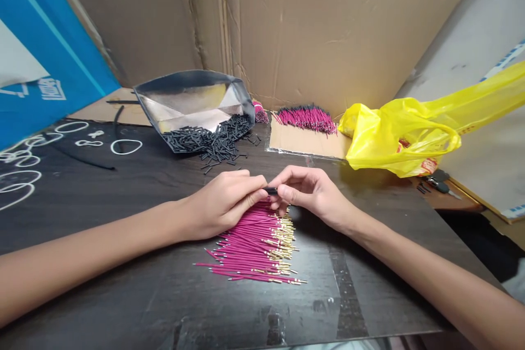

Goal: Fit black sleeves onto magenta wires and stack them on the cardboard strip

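Over the far end of a heap of magenta wires [250,243], my two hands meet at a short black sleeve piece [270,190]. The wires lie side by side, with gold pin ends to the right and bare tips to the left. My left hand [223,202] is closed, thumb and forefinger pinching the left end of the black piece. From the other side, my right hand [307,191] pinches its right end between thumb and fingertips. Whether a wire runs inside the piece, or more is tucked under the left fingers, is hidden.
Behind the hands, an open bag [197,104] spills short black tube pieces [221,139]. Finished-looking magenta wires with black ends [305,118] lie on a cardboard piece [307,143]. A yellow plastic bag [402,131] stands right, beside keys [441,183]. White rubber bands [126,146] lie left.
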